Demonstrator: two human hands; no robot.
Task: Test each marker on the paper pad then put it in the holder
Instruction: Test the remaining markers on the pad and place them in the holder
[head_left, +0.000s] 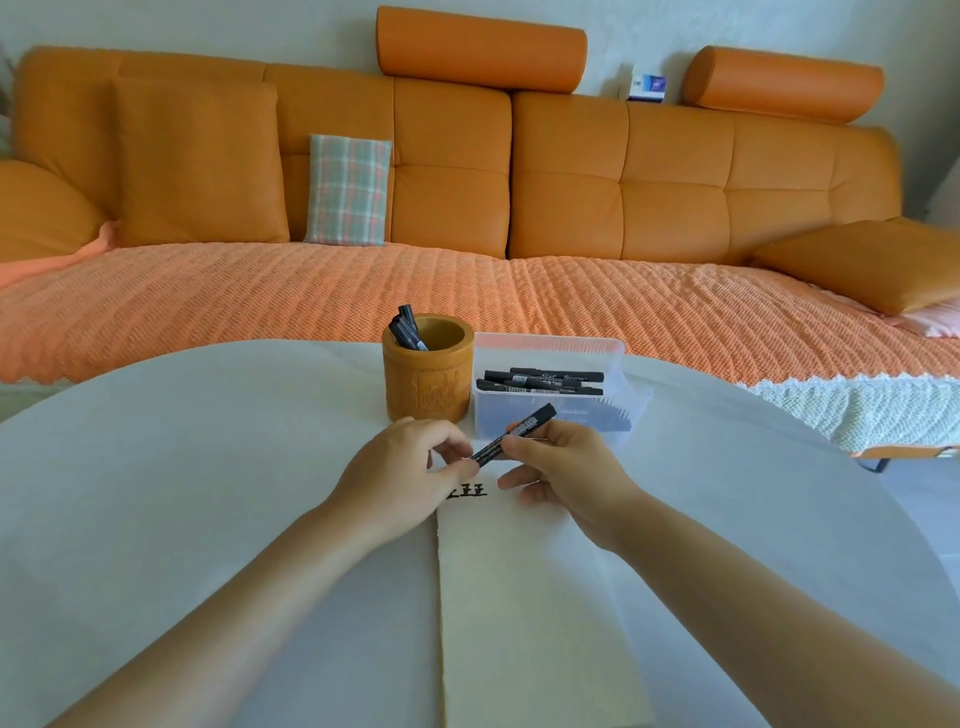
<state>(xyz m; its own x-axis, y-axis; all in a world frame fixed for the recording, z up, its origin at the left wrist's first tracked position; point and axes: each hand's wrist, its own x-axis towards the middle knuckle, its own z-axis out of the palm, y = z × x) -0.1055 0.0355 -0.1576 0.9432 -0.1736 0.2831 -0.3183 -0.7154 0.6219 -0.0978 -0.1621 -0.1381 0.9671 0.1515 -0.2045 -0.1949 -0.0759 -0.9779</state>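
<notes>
A black marker (524, 426) is held slanted above the cream paper pad (530, 613). My right hand (561, 467) grips its middle, and the fingertips of my left hand (410, 473) pinch its lower end. Black marks (467, 491) show at the top of the pad, partly hidden by my left hand. Just behind my hands stands a round wooden holder (427, 384) with two or three black markers (408, 328) leaning inside. To its right, a clear plastic box (618, 395) contains several more black markers (543, 382) lying flat.
The pad, holder and box rest on a round table with a white cover (182, 467). Behind it runs an orange sofa (571, 182) with a knitted orange throw, a plaid cushion (349, 189) and loose orange cushions.
</notes>
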